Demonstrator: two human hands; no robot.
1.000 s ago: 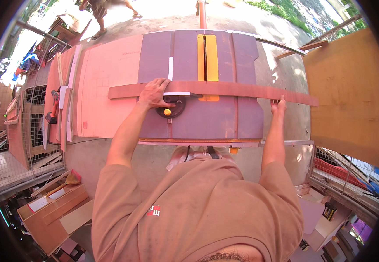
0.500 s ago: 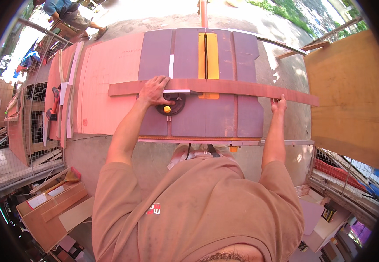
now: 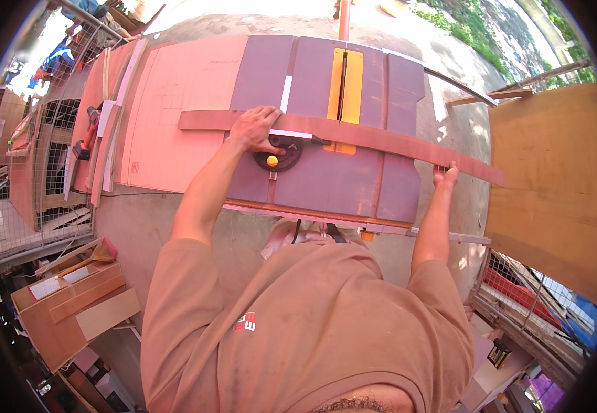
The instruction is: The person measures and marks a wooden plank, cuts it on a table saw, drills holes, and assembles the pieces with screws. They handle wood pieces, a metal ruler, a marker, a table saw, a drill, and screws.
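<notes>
Nearest is the bench, a table saw top w/ a mitre gauge and its yellow knob just under the left hand. That hand lies flat w/ fingers spread, pressing the long wooden board against the gauge, while the right hand hooks its fingers onto the board's near edge close to the right end. Board lies crosswise over the yellow blade insert, overhanging the bench on the right, w/ a big pink sheet further left.
</notes>
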